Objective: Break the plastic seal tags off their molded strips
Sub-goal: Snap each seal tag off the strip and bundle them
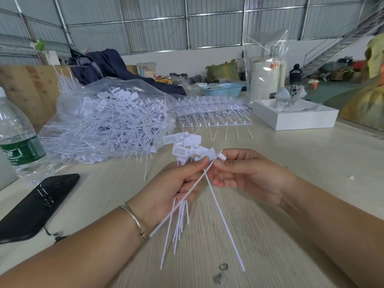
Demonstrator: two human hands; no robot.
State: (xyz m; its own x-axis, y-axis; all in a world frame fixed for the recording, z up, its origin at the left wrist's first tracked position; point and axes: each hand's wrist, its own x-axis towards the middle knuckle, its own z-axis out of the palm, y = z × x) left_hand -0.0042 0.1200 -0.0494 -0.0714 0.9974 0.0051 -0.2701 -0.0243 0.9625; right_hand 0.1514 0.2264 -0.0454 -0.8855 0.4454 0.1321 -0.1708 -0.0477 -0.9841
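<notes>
1. Tags already freed sit bunched in the left hand point(178, 183); its fingers are curled round the bundle of loose tags point(188, 150), flag heads fanning up and away above the fist, thin tails hanging down toward the person below it.
2. Right hand point(245, 175) is just beside the left, fingertips nearly touching it; thumb and forefinger pinch the head of a single tag point(221, 156), whose long tail point(224, 221) runs down and to the right, toward the person.
3. A second stem crosses that tail just below the fingertips and slants down-left over the left wrist; whether it belongs to the bundle or to the pinched piece I cannot tell.
4. The relation that matters: the pinched head lies right at the left thumb, long axis near-parallel to the bundle's tails; so I judge passing it into the left-hand bundle needs only a short sideways move.
5. Unbroken molded strips point(214, 115) lie flat on the table point(291, 163) well beyond both hands, slightly right; the right hand is nearer.
6. A clear bag of finished tags point(108, 119) sits far-left; nearer the left hand.
</notes>
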